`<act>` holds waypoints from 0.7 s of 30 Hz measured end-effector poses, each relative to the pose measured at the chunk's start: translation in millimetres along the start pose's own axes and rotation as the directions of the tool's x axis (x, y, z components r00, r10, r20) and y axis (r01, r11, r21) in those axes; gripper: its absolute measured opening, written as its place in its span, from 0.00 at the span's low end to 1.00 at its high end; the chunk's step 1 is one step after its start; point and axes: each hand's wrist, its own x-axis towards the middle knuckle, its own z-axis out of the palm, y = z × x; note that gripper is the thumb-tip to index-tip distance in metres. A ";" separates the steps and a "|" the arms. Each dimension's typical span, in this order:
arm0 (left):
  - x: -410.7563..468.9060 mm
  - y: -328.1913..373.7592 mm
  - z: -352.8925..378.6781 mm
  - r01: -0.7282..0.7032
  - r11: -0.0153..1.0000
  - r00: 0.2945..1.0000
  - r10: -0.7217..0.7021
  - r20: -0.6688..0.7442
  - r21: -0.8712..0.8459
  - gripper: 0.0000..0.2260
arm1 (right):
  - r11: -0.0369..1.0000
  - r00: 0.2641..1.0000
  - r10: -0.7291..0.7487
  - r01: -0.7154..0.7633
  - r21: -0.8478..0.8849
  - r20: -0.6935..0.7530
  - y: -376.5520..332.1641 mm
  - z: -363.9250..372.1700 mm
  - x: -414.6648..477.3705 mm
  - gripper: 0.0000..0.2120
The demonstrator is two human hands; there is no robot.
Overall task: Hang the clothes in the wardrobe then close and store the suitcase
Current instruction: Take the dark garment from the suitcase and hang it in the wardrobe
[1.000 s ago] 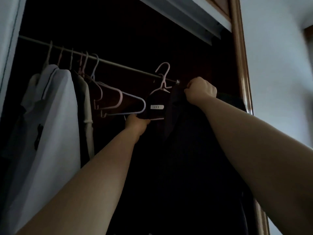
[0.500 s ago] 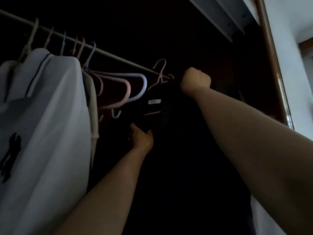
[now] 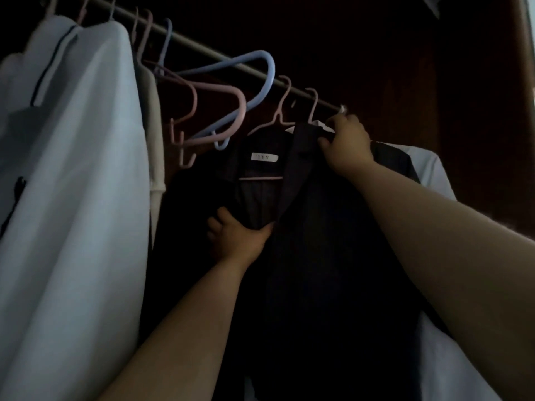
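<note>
Head view, looking up into a dim wardrobe: a metal rail runs from upper left down toward the right, and a dark jacket hangs from it on a pink hanger whose hook sits over the rail. A small white label shows inside the jacket's collar, with the hanger's lower bar just below it. The left hand is closed on the jacket's front edge low in the open neckline, thumb on the right side of the fabric and fingers curled on the left. The right hand is up at the jacket's right shoulder near the collar, fingers pinching the dark cloth just under the rail; a second pink hook rises just left of it. Behind the right forearm a white garment hangs, partly covered by darker cloth, and I cannot tell how the two are layered. To the left of the jacket, empty hangers crowd the rail: a blue hanger and pink empty hangers overlapping one another. Further left a white shirt with a dark line at its collar fills the left side, with a cream garment between it and the empty hangers. The suitcase is out of frame
</note>
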 end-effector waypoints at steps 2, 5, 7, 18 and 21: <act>-4.1 -11.7 1.6 -0.015 0.998 0.999 0.017 -0.033 0.067 0.41 | 0.998 0.993 -0.056 0.057 0.001 -0.105 2.0 6.7 -21.2 0.19; -8.3 -29.9 0.2 0.036 0.999 0.999 -0.036 -0.008 0.000 0.24 | 0.980 0.978 -0.169 0.154 -0.125 -0.121 6.2 19.9 -60.9 0.18; -12.9 -42.4 -1.1 0.058 0.998 0.998 -0.058 0.017 -0.002 0.15 | 0.965 0.977 -0.213 0.207 -0.160 -0.018 9.0 34.8 -87.4 0.17; -62.6 -59.2 -0.5 0.109 0.988 0.988 -0.096 0.120 -0.110 0.10 | 0.979 0.877 -0.020 -0.081 0.187 0.481 1.4 88.6 -184.0 0.18; -72.0 -56.8 -2.6 0.112 0.984 0.986 -0.093 0.140 -0.137 0.14 | 0.980 0.906 -0.002 -0.082 0.179 0.424 -0.1 86.9 -181.6 0.11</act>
